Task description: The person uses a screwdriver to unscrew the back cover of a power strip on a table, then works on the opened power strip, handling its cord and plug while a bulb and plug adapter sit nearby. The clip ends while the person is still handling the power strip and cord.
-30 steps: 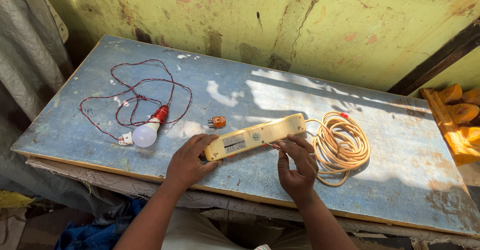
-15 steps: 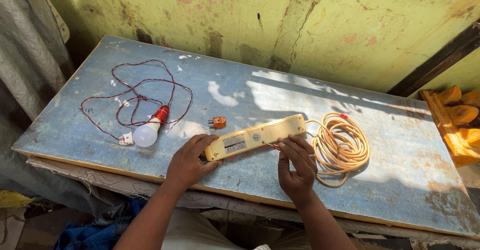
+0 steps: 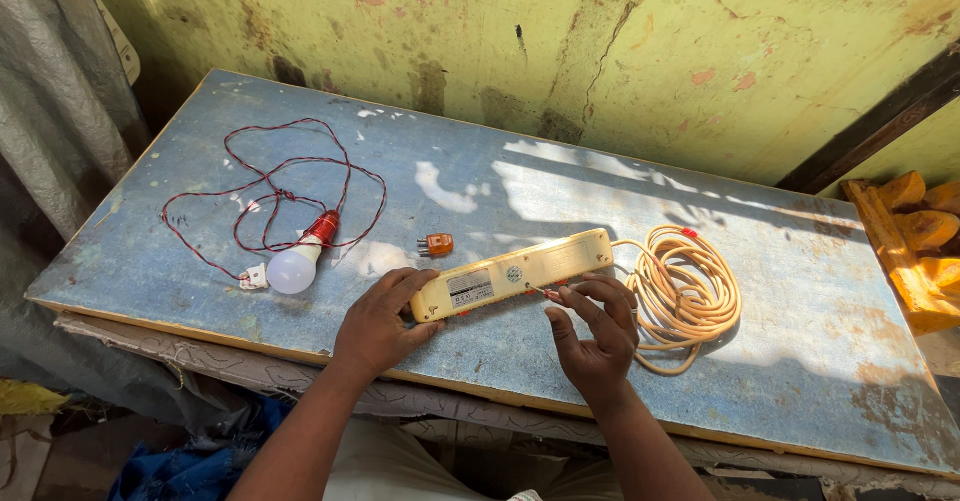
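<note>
A: Head view, item one. Cream power strip [image 3: 512,275], lying back-up on the worn blue board [image 3: 780,361], near its front edge. Left hand [image 3: 378,321] pressed on the strip's near end, fingers curled over the corner, thumb along the front edge: grasping it flat to the board.

B: Item two?

A: Right hand [image 3: 592,333], fingers pinched on a small screwdriver [image 3: 545,292] with a reddish handle, tip at the strip's underside near the middle. Whether the tip sits in a screw head I cannot tell; too small.

B: Risks, as you judge them?

A: The tip could skid off the screw and score the plastic, or jab the left hand, since both work on the same short casing. The strip may pivot if the left hand's hold slackens, being pinned at one end only.

B: Surroundings?

A: Coiled cream cable [image 3: 690,296] attached at the strip's far end, touching the right hand's side; a snag could tug the strip. Orange plug [image 3: 436,245] just behind the strip. White bulb in a red holder [image 3: 300,261] with red wire [image 3: 270,186], well apart to the left. A freed screw could roll off the front edge.
</note>
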The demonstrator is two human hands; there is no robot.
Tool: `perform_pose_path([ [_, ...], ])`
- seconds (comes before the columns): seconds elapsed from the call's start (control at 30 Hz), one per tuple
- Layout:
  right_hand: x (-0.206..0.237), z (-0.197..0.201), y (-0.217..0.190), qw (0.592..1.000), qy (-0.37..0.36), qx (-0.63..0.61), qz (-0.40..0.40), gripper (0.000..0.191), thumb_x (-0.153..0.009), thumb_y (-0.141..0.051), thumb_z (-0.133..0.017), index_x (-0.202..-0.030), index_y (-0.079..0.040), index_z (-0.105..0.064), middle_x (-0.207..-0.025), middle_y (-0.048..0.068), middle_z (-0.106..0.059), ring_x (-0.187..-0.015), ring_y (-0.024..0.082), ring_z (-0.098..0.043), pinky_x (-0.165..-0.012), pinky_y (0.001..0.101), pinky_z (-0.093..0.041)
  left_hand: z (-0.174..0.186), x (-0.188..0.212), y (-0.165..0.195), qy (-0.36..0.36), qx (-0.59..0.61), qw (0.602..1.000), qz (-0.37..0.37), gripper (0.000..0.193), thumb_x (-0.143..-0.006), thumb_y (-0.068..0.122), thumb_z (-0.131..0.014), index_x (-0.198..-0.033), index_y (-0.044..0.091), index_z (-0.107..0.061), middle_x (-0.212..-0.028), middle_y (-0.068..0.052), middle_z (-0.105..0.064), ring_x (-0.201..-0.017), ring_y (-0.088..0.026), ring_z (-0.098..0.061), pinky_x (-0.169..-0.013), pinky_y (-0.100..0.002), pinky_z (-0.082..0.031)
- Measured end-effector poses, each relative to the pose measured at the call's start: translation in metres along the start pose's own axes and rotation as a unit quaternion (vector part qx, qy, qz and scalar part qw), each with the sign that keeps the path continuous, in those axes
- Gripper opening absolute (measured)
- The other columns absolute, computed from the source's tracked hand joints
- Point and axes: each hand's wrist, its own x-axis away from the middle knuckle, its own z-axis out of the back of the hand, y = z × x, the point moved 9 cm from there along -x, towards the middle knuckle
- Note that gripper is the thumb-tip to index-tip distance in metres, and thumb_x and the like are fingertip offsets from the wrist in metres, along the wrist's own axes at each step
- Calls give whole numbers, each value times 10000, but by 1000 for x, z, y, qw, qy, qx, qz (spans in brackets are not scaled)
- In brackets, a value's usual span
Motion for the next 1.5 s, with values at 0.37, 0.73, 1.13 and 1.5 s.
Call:
perform_pose_path([
  [0.37, 0, -1, 0, 1000, -11, 2, 6, 186, -936, -35, -721, -1116, -71, -753, -1112, 64, -751, -1226, 278, -641, -1034, 391, -539, -1, -1, -2, -1, -5, 1000, 2, 740, -712, 340, -883, -1383, 270, -577, -1328, -8, -607, -949, -176, -729, -853, -340, -613],
  [0.73, 1, -1, 5, 1000, -6, -1, -14, 201, -961, -77, -738, -1161, -93, -735, -1123, 57, -742, -1220, 289, -653, -1030, 386, -546, 0, 0, -1, 12, -3, 1000, -12, 738, -707, 337, -887, -1378, 262, -588, -1321, -16, -613, -941, -177, -725, -837, -340, -618],
  [1.13, 0, 0, 4, 1000, 3, 21, -11, 194, -960, -45, -724, -1149, -71, -759, -1106, 57, -699, -1176, 243, -637, -1002, 365, -525, 2, 0, 0, 13, -4, 1000, -11, 729, -707, 344, -885, -1371, 271, -593, -1314, -4, -614, -949, -182, -724, -840, -344, -618],
  [1.5, 4, -1, 9, 1000, 0, 10, -21, 231, -962, -14, -731, -1186, -71, -737, -1184, 42, -721, -1240, 237, -651, -1023, 368, -556, 2, 0, 0, 13, 3, 1000, -8, 731, -711, 340, -882, -1378, 271, -591, -1316, -8, -614, -979, -183, -719, -851, -340, -615],
])
